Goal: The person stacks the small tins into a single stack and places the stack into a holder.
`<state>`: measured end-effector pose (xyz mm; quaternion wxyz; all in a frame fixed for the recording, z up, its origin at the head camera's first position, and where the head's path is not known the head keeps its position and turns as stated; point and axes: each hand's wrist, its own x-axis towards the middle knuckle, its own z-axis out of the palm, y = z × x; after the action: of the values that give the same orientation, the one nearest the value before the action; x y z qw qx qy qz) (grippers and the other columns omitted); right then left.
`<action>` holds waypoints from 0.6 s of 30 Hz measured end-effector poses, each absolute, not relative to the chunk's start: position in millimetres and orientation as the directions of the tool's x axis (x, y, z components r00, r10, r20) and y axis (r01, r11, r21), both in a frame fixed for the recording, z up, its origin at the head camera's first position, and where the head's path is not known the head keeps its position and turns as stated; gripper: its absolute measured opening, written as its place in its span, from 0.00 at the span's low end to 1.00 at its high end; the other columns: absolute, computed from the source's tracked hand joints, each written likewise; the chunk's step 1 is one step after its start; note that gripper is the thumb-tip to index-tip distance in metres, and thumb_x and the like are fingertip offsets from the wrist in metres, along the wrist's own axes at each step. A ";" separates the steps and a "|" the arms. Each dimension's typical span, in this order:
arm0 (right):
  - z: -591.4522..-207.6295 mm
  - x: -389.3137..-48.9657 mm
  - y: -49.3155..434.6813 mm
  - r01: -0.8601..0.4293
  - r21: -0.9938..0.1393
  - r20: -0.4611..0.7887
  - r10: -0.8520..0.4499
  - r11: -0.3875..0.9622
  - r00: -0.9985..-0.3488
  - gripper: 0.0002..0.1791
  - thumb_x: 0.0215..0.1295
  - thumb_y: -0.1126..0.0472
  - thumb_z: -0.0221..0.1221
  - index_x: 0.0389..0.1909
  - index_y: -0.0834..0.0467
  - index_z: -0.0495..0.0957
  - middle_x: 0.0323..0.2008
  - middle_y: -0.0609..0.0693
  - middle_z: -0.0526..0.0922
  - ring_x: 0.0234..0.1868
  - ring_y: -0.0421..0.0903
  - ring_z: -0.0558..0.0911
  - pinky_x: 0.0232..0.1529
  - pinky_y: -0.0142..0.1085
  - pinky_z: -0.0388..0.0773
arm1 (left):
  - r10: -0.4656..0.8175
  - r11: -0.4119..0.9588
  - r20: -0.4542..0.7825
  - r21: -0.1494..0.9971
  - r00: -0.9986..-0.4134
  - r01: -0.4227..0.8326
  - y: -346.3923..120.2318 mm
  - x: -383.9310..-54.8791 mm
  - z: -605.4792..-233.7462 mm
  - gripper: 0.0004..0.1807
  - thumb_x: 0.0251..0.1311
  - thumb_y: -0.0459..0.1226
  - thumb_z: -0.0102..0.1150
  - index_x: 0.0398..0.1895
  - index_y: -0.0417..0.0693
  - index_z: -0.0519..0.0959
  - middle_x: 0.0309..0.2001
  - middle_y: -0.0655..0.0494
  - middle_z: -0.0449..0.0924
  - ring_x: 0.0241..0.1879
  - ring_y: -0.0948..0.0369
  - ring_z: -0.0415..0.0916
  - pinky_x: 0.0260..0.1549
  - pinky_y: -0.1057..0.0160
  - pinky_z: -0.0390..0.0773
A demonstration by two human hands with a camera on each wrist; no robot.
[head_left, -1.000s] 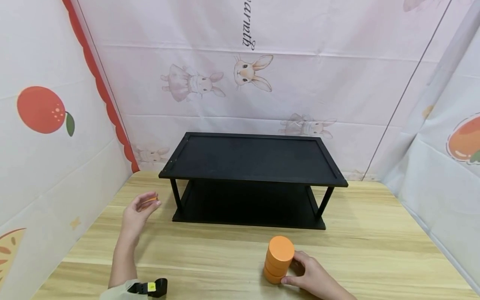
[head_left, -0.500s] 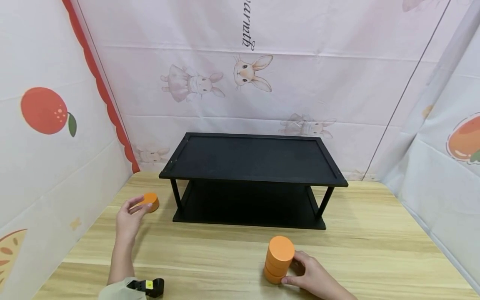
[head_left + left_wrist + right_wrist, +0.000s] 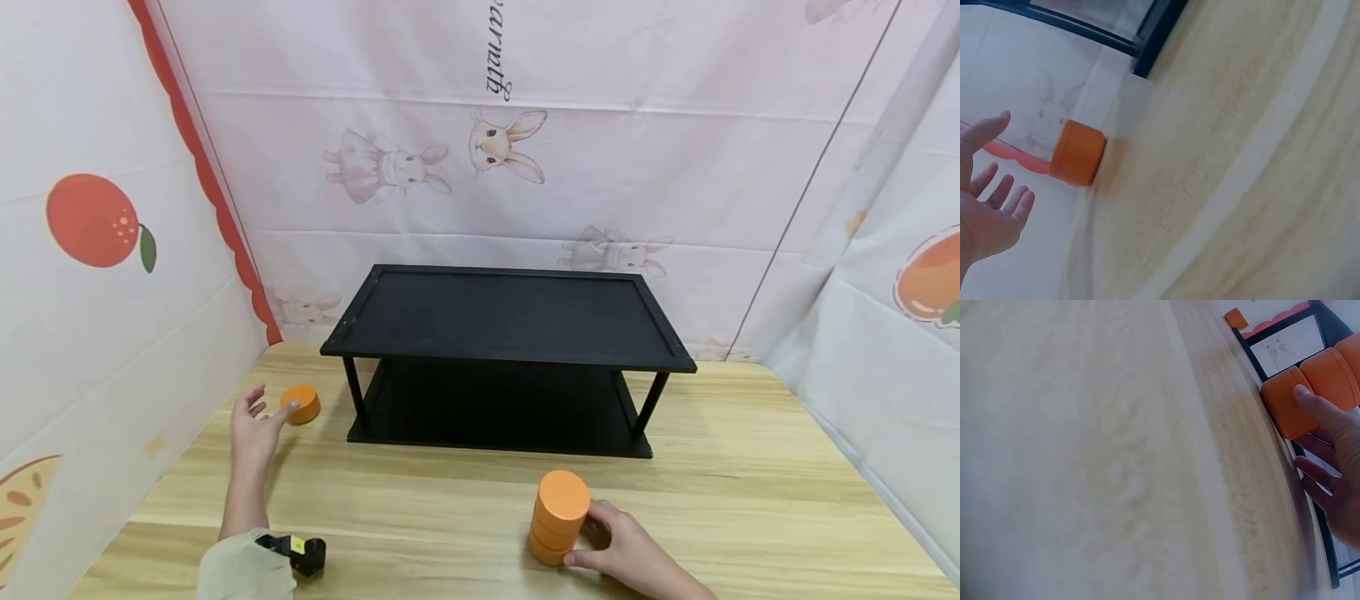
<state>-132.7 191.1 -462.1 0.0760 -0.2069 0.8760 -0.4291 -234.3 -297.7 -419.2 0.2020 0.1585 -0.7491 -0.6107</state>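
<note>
A short orange cylinder [image 3: 303,407] stands on the table at the left, beside the black rack [image 3: 495,321]. My left hand [image 3: 253,435] is just left of it with fingers spread and holding nothing. In the left wrist view a gap shows between the fingers and the orange cylinder [image 3: 1079,154]. Nearer the front, a stack of orange cylinders [image 3: 558,518] stands upright. My right hand [image 3: 626,550] grips the base of that stack from the right. The right wrist view shows the thumb on the bottom cylinder [image 3: 1284,407], with a finger behind it.
The two-tier rack has a rimmed top, thin posts and a lower shelf [image 3: 495,417], and stands at the back of the wooden table [image 3: 420,508]. Printed cloth walls [image 3: 675,167] enclose the back and both sides.
My left hand has let go of the orange cylinder, leaving it on the table, and has drawn back to the left with its fingers opening. The right hand and the stack stay put.
</note>
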 end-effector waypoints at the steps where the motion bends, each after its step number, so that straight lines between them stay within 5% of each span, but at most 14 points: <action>1: -462.2 -132.8 191.2 -0.297 -0.785 0.045 -0.429 0.544 -0.902 0.33 0.50 0.44 0.66 0.54 0.57 0.73 0.51 0.49 0.74 0.54 0.53 0.71 0.52 0.46 0.69 | -0.477 0.210 0.105 0.978 -0.872 0.002 -298.9 -235.6 -420.8 0.39 0.57 0.32 0.60 0.68 0.37 0.51 0.67 0.41 0.51 0.63 0.46 0.50 0.61 0.54 0.54; 18: -462.8 -133.5 192.3 -0.285 -0.805 0.039 -0.433 0.521 -0.901 0.33 0.49 0.45 0.66 0.54 0.56 0.72 0.51 0.48 0.74 0.54 0.52 0.71 0.53 0.42 0.69 | -0.420 0.238 -0.029 0.961 -0.907 -0.141 -308.2 -251.0 -440.6 0.44 0.57 0.37 0.61 0.70 0.36 0.46 0.67 0.36 0.47 0.64 0.42 0.49 0.59 0.47 0.56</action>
<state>-133.5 192.3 -462.8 0.0833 -0.2067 0.8680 -0.4437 -251.0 -308.2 -440.6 0.1185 0.1803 -0.7777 -0.5904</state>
